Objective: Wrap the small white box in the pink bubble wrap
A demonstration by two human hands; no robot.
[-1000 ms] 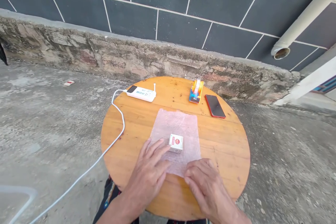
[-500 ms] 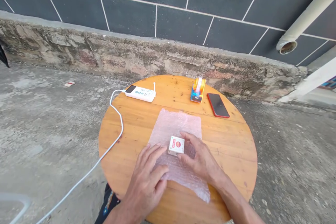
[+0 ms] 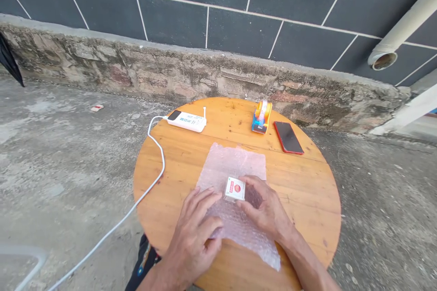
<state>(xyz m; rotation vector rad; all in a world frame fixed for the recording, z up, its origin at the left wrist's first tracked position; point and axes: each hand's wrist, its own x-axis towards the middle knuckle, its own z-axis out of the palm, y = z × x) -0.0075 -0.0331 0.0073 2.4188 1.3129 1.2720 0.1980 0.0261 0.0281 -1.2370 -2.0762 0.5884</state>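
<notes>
Small box [image 3: 235, 189] on pink bubble wrap [image 3: 237, 159], round wooden surface [image 3: 307, 191], head view.
R hand [image 3: 266, 209] grips box at R end, thumb on near side, fingertips on far side; L hand [image 3: 195, 229], fingers loosely spread, lies over wrap's L edge just beside box. Far L: white device [image 3: 187, 121] w/ cable [image 3: 163, 163]. Far R: tape dispenser [image 3: 262, 117] & red-edged phone [image 3: 288, 137].

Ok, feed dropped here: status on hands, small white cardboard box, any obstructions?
Right hand gripping white box. Left hand open, close by. Translucent pink bubble-wrap sheet beneath; nothing atop box.
</notes>
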